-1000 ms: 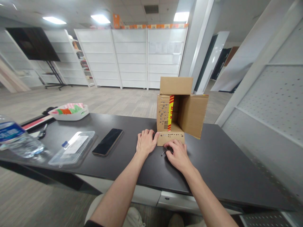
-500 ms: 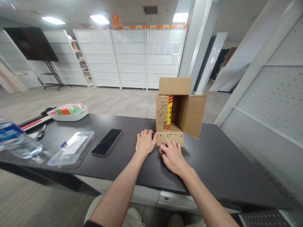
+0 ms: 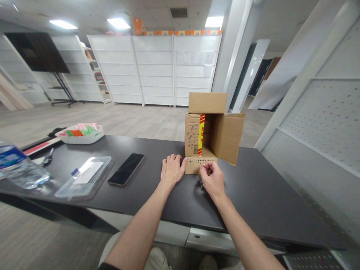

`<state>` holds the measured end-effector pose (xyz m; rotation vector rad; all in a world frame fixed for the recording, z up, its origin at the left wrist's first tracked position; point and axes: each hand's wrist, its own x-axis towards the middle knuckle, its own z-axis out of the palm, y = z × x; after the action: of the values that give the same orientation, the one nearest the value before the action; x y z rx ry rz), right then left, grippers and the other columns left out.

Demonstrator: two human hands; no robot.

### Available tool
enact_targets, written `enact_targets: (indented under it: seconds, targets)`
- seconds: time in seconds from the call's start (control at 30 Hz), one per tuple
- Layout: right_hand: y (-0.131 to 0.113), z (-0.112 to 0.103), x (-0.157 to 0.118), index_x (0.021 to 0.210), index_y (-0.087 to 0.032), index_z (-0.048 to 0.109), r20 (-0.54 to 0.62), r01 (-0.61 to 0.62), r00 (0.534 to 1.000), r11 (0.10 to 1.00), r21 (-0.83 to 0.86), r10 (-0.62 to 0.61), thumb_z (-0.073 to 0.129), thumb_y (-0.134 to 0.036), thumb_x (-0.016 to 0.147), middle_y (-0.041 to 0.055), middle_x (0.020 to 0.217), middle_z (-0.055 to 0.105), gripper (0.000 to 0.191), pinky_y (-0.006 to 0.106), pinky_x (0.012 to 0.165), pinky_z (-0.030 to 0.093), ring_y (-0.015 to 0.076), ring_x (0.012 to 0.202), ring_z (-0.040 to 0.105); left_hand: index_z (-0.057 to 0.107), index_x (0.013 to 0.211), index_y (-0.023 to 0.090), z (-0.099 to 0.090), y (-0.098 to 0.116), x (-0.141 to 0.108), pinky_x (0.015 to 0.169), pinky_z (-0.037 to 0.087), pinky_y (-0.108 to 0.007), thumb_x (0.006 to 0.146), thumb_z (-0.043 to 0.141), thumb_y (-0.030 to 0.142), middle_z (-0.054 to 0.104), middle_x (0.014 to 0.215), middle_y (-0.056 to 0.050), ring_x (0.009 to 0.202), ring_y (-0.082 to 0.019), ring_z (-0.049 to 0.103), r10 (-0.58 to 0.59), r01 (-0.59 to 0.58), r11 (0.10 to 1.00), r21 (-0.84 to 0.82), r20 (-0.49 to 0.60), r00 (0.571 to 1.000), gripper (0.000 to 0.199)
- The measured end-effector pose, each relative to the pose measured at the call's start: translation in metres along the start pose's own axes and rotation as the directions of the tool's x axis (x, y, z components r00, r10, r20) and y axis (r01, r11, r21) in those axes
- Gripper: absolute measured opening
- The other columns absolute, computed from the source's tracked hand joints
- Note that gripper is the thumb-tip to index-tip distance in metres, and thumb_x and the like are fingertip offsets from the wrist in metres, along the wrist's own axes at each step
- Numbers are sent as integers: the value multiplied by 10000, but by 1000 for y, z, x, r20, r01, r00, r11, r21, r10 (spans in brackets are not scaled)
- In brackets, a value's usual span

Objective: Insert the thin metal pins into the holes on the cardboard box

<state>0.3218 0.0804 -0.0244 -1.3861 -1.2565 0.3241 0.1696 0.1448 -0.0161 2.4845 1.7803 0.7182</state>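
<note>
A cardboard box (image 3: 221,131) lies on its side with its opening towards me and its flaps spread. Its lower flap (image 3: 192,168) rests on the desk, with a row of dark holes and some small grey spots along it. My left hand (image 3: 173,170) lies flat beside this flap, fingers apart, thumb at its left edge. Over the flap's right part, my right hand (image 3: 213,178) is closed in a pinch near the row. A slim dark tool (image 3: 201,183), seemingly two-pronged, sticks out below its fingers. What the fingertips pinch is too small to tell.
On the dark desk (image 3: 253,195), a phone (image 3: 126,169) and a clear plastic case (image 3: 86,176) lie to my left. Farther left are a water bottle (image 3: 21,167) and a white basket (image 3: 81,139) with colourful contents. A perforated panel (image 3: 332,112) stands at the right.
My right hand has shifted right and turned, its fingertips now pinching above the flap. The dark tool shows more below it. My left hand has stayed in place.
</note>
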Motion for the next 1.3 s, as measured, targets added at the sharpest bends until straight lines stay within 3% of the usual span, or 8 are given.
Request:
enact_targets:
  seconds: [0.33,0.97,1.3]
  targets:
    - [8,3,12,824,-186,545,-82,-77,993,989,123,87,587,-370,766,12,727,616,198,283,652,444,168,670,573,596,1001,217,0,0,0,879,342,-386,932,179,562,591,1025,-83,999,-233,498,-1,0,1000,9,15,1000,545]
    - [6,8,11,961,-176,585,60,-55,997,957,286,39,603,-372,783,91,894,700,266,397,826,518,221,839,664,602,996,218,1,0,0,893,338,-386,935,207,551,594,1020,-80,1002,-231,503,-3,3,1000,-3,1,1000,521]
    - [4,7,11,951,-170,603,35,-66,998,964,257,59,577,-380,797,96,907,695,262,398,813,514,222,838,656,602,1001,218,0,1,0,883,351,-383,937,207,547,597,1028,-78,998,-228,507,-1,1,1000,14,-2,1000,518]
